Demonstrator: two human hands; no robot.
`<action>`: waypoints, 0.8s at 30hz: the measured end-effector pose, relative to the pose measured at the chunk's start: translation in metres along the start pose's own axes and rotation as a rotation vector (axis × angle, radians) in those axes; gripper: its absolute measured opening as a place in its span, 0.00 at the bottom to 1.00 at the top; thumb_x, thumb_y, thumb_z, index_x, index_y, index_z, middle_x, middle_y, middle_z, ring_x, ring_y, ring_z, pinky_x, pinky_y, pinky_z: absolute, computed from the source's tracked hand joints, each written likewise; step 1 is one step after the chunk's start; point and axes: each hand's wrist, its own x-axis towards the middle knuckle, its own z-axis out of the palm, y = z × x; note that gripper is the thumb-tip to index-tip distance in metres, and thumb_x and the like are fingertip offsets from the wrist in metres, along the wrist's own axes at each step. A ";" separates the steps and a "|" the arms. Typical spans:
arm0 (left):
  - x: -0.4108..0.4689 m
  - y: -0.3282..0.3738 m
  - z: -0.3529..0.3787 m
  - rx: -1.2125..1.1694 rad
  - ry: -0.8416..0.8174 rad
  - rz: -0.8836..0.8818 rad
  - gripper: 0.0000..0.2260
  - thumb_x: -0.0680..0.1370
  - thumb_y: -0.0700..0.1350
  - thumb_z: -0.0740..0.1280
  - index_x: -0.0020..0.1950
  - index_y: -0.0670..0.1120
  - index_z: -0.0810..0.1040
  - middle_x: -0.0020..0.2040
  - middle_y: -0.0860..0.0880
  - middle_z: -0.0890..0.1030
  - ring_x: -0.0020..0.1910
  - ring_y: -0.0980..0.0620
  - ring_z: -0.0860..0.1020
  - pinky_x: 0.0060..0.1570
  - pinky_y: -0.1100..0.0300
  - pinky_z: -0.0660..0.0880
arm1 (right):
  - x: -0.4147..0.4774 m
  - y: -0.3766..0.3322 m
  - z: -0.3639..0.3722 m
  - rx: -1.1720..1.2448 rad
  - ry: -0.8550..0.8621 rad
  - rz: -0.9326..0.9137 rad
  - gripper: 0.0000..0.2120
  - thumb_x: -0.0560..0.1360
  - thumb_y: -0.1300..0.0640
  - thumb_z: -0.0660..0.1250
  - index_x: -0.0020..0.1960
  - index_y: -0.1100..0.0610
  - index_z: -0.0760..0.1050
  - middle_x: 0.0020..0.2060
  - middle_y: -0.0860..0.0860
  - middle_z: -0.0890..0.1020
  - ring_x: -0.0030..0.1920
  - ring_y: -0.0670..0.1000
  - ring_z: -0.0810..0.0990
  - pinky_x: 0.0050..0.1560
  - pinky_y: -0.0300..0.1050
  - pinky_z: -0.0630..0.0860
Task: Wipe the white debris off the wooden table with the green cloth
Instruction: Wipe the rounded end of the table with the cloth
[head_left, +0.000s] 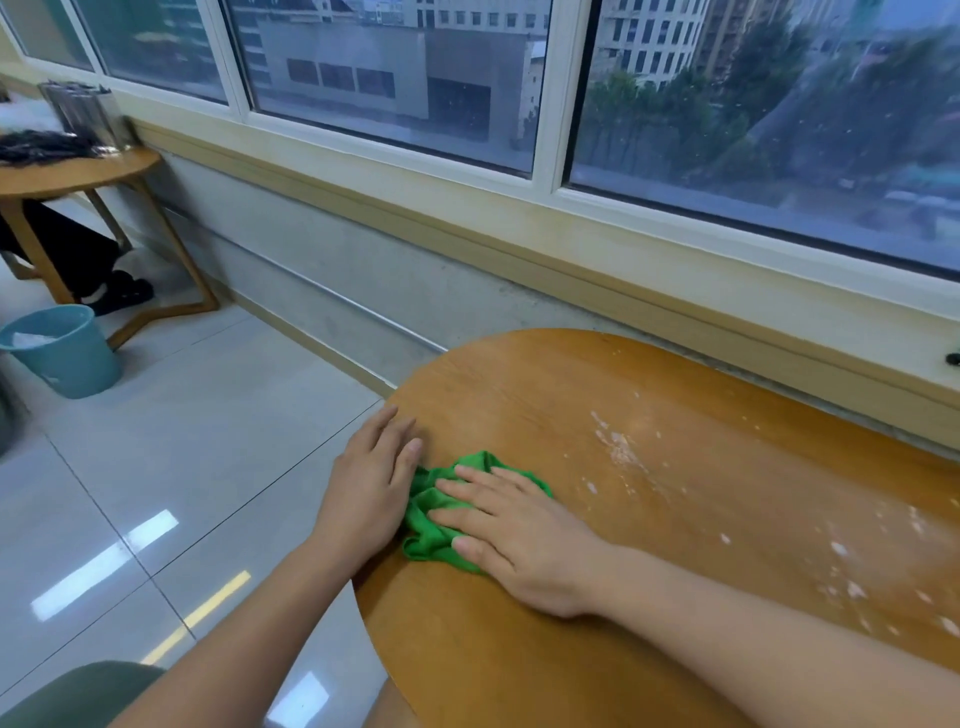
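Note:
A crumpled green cloth (434, 512) lies near the left edge of the rounded wooden table (519, 389). My right hand (519, 535) presses flat on top of the cloth, fingers spread and pointing left. At the table's left rim my left hand (371, 478) rests flat, fingers together, touching the cloth's left side. White debris (621, 449) is smeared across the table to the right of the cloth, with more white flecks (852, 571) scattered toward the right edge of the view.
A wall with a long window sill (571, 228) runs close behind the table. A blue bucket (65, 351) stands on the tiled floor at the left, beside another wooden table (78, 174) with a metal holder on it. A person's dark legs show beneath that table.

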 end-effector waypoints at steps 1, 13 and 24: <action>0.000 0.006 0.003 0.011 -0.004 0.017 0.22 0.87 0.58 0.56 0.79 0.53 0.73 0.83 0.54 0.66 0.81 0.50 0.64 0.79 0.44 0.63 | -0.003 0.010 -0.003 0.006 0.002 0.021 0.24 0.89 0.43 0.49 0.82 0.45 0.66 0.85 0.43 0.59 0.85 0.44 0.46 0.83 0.48 0.40; -0.013 0.022 0.035 0.373 -0.128 0.149 0.30 0.86 0.67 0.46 0.85 0.58 0.61 0.86 0.56 0.60 0.86 0.56 0.53 0.83 0.48 0.52 | -0.079 0.180 -0.038 -0.006 0.226 0.710 0.27 0.88 0.39 0.49 0.82 0.47 0.66 0.84 0.48 0.63 0.85 0.51 0.55 0.83 0.57 0.52; -0.011 0.025 0.035 0.374 -0.118 0.133 0.30 0.85 0.68 0.44 0.84 0.59 0.64 0.85 0.57 0.63 0.85 0.56 0.56 0.81 0.46 0.56 | -0.077 0.046 -0.010 0.017 0.139 0.491 0.26 0.87 0.38 0.48 0.84 0.39 0.60 0.85 0.44 0.57 0.85 0.50 0.46 0.84 0.57 0.41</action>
